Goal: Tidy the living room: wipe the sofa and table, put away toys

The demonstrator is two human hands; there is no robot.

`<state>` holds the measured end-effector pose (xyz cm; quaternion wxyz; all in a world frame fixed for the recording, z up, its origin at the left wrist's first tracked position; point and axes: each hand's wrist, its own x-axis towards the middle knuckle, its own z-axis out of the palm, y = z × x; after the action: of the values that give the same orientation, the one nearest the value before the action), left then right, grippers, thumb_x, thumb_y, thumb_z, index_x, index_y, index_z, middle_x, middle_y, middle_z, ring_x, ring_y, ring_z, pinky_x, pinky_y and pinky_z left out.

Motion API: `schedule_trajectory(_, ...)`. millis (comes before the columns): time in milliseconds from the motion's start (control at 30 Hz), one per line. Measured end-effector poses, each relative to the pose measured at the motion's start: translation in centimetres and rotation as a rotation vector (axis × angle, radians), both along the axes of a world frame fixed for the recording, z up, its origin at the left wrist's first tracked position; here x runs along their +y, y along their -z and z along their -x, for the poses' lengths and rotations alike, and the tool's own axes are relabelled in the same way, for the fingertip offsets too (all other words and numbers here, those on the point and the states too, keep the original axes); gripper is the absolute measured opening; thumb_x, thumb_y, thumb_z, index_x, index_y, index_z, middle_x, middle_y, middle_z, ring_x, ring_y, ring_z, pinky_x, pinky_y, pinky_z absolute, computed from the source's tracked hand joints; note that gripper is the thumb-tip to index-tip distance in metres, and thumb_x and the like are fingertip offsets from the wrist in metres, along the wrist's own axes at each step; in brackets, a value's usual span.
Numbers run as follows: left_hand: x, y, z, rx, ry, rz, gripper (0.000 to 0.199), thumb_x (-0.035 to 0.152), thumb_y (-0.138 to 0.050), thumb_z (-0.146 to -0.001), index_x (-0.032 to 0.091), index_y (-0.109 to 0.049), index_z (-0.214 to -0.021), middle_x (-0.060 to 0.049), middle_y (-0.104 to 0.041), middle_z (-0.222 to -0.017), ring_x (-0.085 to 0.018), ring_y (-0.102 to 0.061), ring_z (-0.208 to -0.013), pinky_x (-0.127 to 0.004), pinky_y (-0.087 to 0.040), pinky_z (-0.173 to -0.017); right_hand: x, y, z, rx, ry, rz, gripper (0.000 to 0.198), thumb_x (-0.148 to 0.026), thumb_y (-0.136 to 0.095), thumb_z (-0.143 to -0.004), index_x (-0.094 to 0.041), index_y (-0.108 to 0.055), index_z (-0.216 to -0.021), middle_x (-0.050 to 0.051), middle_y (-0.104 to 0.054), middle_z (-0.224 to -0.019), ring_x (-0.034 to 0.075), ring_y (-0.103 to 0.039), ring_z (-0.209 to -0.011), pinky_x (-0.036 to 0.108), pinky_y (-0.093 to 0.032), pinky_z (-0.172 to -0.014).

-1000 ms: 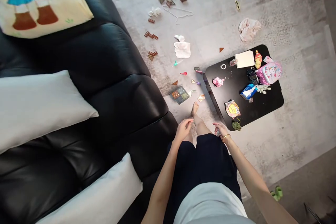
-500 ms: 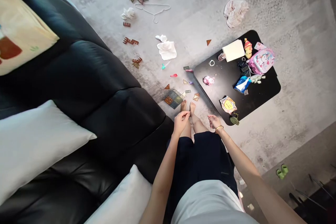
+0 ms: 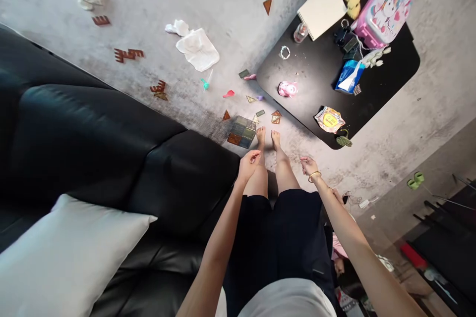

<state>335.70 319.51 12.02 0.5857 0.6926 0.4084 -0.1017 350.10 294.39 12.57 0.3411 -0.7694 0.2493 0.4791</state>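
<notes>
My left hand (image 3: 250, 164) hovers above my left shin, thumb and fingers curled together, with no object visible in them. Over the floor beside my right leg hangs my right hand (image 3: 308, 165), wearing a gold bracelet (image 3: 315, 176). Its fingers are loosely bent and somewhat apart, and nothing shows in them. Neither hand touches any object. Close to my bare feet lie a flat panel of coloured square tiles (image 3: 242, 132), an orange house-shaped piece (image 3: 275, 117) and a small brown triangle (image 3: 226, 115).
A black sofa (image 3: 85, 124) with a white pillow (image 3: 82, 252) borders the left. At right, a low black table (image 3: 316, 69) holds a notebook (image 3: 323, 7), a pink unicorn case (image 3: 385, 12) and a tissue pack (image 3: 349, 77). White cloth (image 3: 199, 49) lies on the floor. Another person (image 3: 349, 277) is partly visible behind my right arm.
The view has shifted, and the table and floor pieces look larger. My hands are slightly farther apart. Another person now shows at the lower right.
</notes>
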Motion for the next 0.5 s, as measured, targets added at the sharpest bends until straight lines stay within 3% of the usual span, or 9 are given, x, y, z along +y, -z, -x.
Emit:
schedule_trajectory(133,2.3,4.6,-1.6,0.138,0.153,-0.067,0.021,0.018,-0.054,-0.09,0.016,-0.071,-0.102,-0.009,-0.077,-0.103,-0.02,-0.072,-0.094,-0.03,-0.057,-0.085,0.1,2.6,1.3,0.015,-0.04,0.029,0.013,-0.019,-0.052,-0.085,-0.017,-0.056,-0.097,-0.012,-0.043,-0.047,0.007,-0.039,-0.034,0.018,-0.031,-0.037)
schedule_trajectory(200,4.0,8.6,-4.0,0.155,0.201,-0.102,0.021,0.018,-0.054,-0.091,0.016,-0.071,-0.102,-0.009,-0.077,-0.104,-0.019,-0.072,-0.094,-0.03,-0.056,-0.086,0.4,5.0,1.1,0.02,-0.073,0.049,0.012,-0.019,-0.052,-0.086,-0.016,-0.057,-0.096,-0.011,-0.043,-0.047,0.007,-0.039,-0.033,0.018,-0.031,-0.036)
schedule_trajectory(267,6.1,13.7,-6.9,0.153,0.232,-0.138,0.02,0.019,-0.055,-0.09,0.017,-0.072,-0.101,-0.008,-0.076,-0.106,-0.02,-0.071,-0.096,-0.031,-0.055,-0.089,1.3,8.9,0.3,0.019,-0.112,0.071,0.012,-0.019,-0.052,-0.086,-0.016,-0.058,-0.096,-0.011,-0.044,-0.049,0.007,-0.038,-0.032,0.018,-0.031,-0.035)
schedule_trajectory(367,9.4,23.1,-11.6,0.178,0.264,-0.206,0.02,0.02,-0.055,-0.091,0.019,-0.073,-0.101,-0.009,-0.075,-0.11,-0.023,-0.069,-0.103,-0.034,-0.051,-0.097,3.9,17.8,-2.0,0.003,-0.187,0.083,0.018,-0.018,-0.051,-0.088,-0.015,-0.06,-0.103,-0.008,-0.052,-0.057,0.006,-0.042,-0.035,0.017,-0.035,-0.036)
schedule_trajectory(500,12.7,36.8,-17.1,0.255,0.374,-0.406,0.029,0.023,-0.056,-0.091,0.019,-0.07,-0.116,-0.013,-0.069,-0.125,-0.03,-0.062,-0.118,-0.04,-0.045,-0.104,9.2,33.1,-6.0,-0.003,-0.324,0.033,0.026,-0.018,-0.057,-0.088,-0.018,-0.063,-0.114,-0.004,-0.063,-0.07,0.005,-0.048,-0.043,0.014,-0.04,-0.041)
